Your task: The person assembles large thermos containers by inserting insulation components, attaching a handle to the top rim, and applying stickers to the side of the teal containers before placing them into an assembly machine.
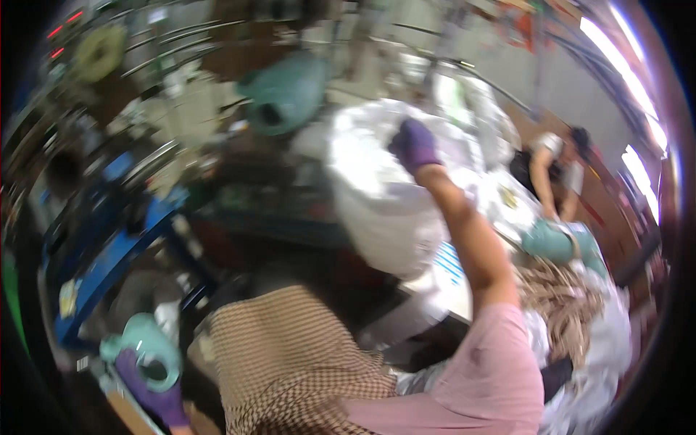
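At lower left, my left hand, in a purple glove, grips a glossy teal hollow plastic part with a round opening. My right arm reaches far forward. In a matching purple glove, my right hand is over the mouth of a large white sack. Its fingers look curled closed. Motion blur hides whether anything is in them. A larger teal plastic vessel with a dark round hole is beyond the sack, to its left.
A blue metal frame stands at left. On the right, a co-worker bends over a teal bundle. Tan strips are heaped nearer me, beside white plastic bags. A checked cloth covers my lap.
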A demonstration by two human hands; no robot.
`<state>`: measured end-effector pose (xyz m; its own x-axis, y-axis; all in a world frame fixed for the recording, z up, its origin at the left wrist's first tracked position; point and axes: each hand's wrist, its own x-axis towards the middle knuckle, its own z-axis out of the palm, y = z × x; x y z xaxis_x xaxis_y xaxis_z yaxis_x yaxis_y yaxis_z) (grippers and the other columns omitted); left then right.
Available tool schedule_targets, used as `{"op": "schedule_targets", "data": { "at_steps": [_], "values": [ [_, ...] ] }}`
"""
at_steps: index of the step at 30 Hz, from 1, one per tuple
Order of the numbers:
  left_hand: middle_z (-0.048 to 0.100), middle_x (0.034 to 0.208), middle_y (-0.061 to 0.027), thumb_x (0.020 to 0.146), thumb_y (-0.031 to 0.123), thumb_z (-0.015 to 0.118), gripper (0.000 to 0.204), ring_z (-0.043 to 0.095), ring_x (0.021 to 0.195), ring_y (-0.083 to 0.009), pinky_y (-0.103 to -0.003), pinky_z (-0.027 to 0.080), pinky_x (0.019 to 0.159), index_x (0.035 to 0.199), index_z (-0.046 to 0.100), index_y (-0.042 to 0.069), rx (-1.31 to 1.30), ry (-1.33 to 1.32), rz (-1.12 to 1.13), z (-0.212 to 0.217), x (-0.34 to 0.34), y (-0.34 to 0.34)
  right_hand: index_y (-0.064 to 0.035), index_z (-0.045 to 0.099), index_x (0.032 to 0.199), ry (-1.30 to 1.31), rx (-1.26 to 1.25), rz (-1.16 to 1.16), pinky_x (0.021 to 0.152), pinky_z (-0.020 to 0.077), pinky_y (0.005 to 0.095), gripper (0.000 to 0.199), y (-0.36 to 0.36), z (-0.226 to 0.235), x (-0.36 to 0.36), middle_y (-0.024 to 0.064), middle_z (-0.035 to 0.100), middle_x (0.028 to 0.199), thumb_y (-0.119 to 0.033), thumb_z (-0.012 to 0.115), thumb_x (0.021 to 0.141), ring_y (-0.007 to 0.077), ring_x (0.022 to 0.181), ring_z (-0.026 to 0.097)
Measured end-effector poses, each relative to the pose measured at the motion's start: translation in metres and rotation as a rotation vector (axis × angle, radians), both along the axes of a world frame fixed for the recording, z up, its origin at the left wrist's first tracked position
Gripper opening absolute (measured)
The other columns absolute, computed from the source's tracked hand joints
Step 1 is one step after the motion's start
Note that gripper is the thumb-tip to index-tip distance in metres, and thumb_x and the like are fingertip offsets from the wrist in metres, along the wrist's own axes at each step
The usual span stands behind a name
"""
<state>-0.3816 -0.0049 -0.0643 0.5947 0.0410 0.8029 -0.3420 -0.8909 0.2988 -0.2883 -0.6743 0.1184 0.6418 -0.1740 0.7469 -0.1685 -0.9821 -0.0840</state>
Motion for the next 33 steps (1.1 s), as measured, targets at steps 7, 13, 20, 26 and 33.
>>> {"op": "schedule_targets", "data": {
  "at_steps": [7, 13, 20, 26, 33],
  "values": [
    [0.062, 0.125, -0.0176, 0.08, 0.022, 0.08, 0.054, 0.057, 0.12, -0.0369, -0.047, 0.041, 0.108, 0.124, 0.06, -0.003, -0.001, -0.003, -0.288, 0.038, -0.015, -0.046, -0.0071, 0.063, 0.072, -0.456, 0.11, 0.635, 0.076, 0.0479, 0.0432, 0.019, 0.159, -0.021, -0.049, 0.0136, 0.061, 0.087, -0.017, 0.079, 0.071, 0.0331, 0.09, 0.058],
    [0.064, 0.122, -0.0179, 0.082, 0.027, 0.078, 0.052, 0.06, 0.112, -0.0362, -0.045, 0.046, 0.102, 0.121, 0.062, -0.004, 0.104, 0.053, -0.443, 0.059, -0.027, -0.061, -0.0045, 0.066, 0.078, -0.17, 0.748, 1.363, 0.063, 0.0521, 0.0353, 0.016, 0.361, -0.132, -0.121, 0.0101, 0.064, 0.085, -0.018, 0.072, 0.084, 0.0247, 0.074, 0.064],
    [0.063, 0.124, -0.0217, 0.083, 0.037, 0.075, 0.057, 0.059, 0.115, -0.0386, -0.051, 0.045, 0.103, 0.121, 0.062, -0.003, -0.072, 0.272, -0.655, 0.073, -0.023, -0.058, -0.0042, 0.067, 0.097, 0.163, 0.714, 1.469, 0.077, 0.0529, 0.0392, 0.033, 0.429, -0.129, -0.128, 0.0131, 0.069, 0.088, -0.037, 0.065, 0.095, 0.0273, 0.083, 0.066],
    [0.067, 0.122, -0.0222, 0.091, 0.04, 0.061, 0.055, 0.061, 0.118, -0.0307, -0.048, 0.044, 0.104, 0.125, 0.063, -0.004, 0.23, 0.621, -0.002, 0.035, -0.004, -0.071, -0.0037, 0.066, 0.07, 0.473, 0.479, 1.022, 0.065, 0.0527, 0.0388, 0.016, 0.454, -0.138, -0.121, 0.011, 0.067, 0.077, -0.017, 0.067, 0.078, 0.0268, 0.067, 0.064],
    [0.058, 0.135, -0.0152, 0.076, 0.025, 0.079, 0.064, 0.048, 0.134, -0.0383, -0.052, 0.039, 0.112, 0.133, 0.056, 0.007, 0.298, 0.246, -0.556, 0.052, -0.016, -0.08, -0.0034, 0.072, 0.086, 0.465, 0.528, 0.919, 0.054, 0.0569, 0.0362, 0.013, 0.443, -0.139, -0.131, 0.0104, 0.069, 0.084, -0.012, 0.063, 0.083, 0.0267, 0.067, 0.071]
  ]
}}
